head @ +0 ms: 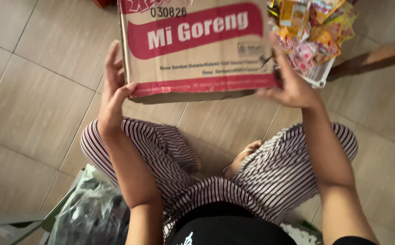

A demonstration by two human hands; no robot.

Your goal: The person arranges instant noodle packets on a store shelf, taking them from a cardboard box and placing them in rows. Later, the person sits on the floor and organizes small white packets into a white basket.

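The carton (197, 47) sits at twelve o'clock above the lap, lifted off the tile floor (34, 104), with the left hand (113, 97) pressed flat on its nine o'clock side, thumb over the near edge, and the right hand (290, 84) pressed against its three o'clock side. Both hands clamp it by side pressure only, with nothing under it. If either palm slackens, it could slide down onto the striped knees (161, 149), or swing into the sachet basket (317, 34) touching its two o'clock corner and spill it.

A cardboard box (197, 50) sits on the floor (34, 104) ahead of the crossed legs (215, 172), between the left hand (113, 90) and right hand (290, 81). A basket of sachets (315, 36) lies just right of it; a plastic bag (88, 213) lies near the left hip.
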